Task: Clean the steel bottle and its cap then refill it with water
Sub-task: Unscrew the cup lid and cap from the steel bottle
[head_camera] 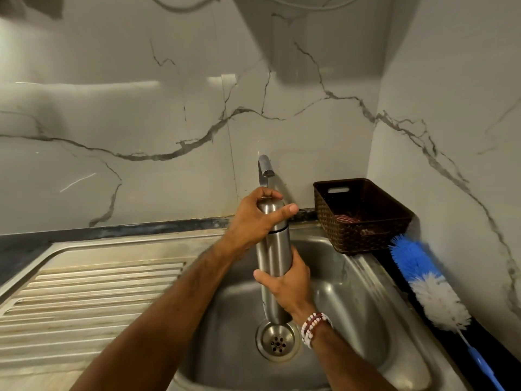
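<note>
Your left hand [253,218] grips cap [272,214]; right hand [290,286] clasps upright steel bottle [275,255] below; axis vertical under tap [265,166].

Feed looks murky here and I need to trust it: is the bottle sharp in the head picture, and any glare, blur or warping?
Head view: steel bottle, left hand and right hand read sharp; sink rim at right is smeared; soft glare bands on the marble wall; straight edges bow toward the frame borders; dim light overall, heavy shadow at top centre.
</note>
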